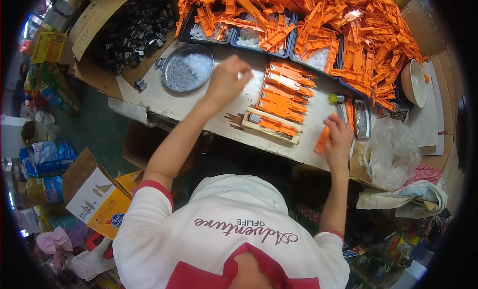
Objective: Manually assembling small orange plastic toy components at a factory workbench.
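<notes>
My left hand (228,82) is over the table beside a round metal dish (165,83). Its thumb and fingertips come together, and whatever they may pinch is too small to make out. The dish holds grey bits and clear whitish pieces. At the right, the fingers of my right hand (339,139) close on a long orange plastic part (321,140) near the table's front edge. Between my hands lies a row of orange plastic parts (283,93) side by side. Nearest me, a pale wooden jig (259,130) holds another orange part (278,124) with a grey piece at its left end.
Dark bins (234,42) of white pieces, heaped with orange parts (368,25), line the back. A carton of black parts (130,37) stands at left. A yellow-green-handled tool (336,98), metal tray (363,118), white bowl (414,83) and plastic bag (392,152) are at right.
</notes>
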Demonstrator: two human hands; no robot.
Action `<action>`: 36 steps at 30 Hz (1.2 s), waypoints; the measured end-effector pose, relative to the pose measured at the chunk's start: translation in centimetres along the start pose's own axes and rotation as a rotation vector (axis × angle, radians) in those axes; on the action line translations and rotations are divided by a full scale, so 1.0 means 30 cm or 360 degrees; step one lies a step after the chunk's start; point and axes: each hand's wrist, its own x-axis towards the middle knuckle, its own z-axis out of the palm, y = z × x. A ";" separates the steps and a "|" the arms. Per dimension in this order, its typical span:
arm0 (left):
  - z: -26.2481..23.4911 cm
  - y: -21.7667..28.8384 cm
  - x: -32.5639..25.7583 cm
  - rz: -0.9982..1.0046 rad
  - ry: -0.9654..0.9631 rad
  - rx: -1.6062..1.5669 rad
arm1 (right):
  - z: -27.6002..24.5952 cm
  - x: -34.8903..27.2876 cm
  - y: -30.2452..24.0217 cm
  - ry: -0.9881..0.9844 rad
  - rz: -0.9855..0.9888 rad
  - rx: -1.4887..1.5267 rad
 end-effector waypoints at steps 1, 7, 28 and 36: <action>0.001 -0.022 0.067 0.0079 0.0065 0.0171 | -0.008 -0.022 0.036 -0.0112 0.0078 -0.0132; 0.088 -0.084 0.375 -0.0316 -0.0614 0.0937 | 0.024 -0.070 0.071 -0.0318 0.0202 -0.0457; 0.057 -0.147 0.432 -0.0246 -0.0533 0.0726 | 0.015 0.166 0.443 -0.0149 0.0944 -0.0557; 0.000 -0.143 0.395 -0.0742 -0.0272 -0.0864 | -0.019 0.114 0.508 -0.0108 0.0737 -0.0485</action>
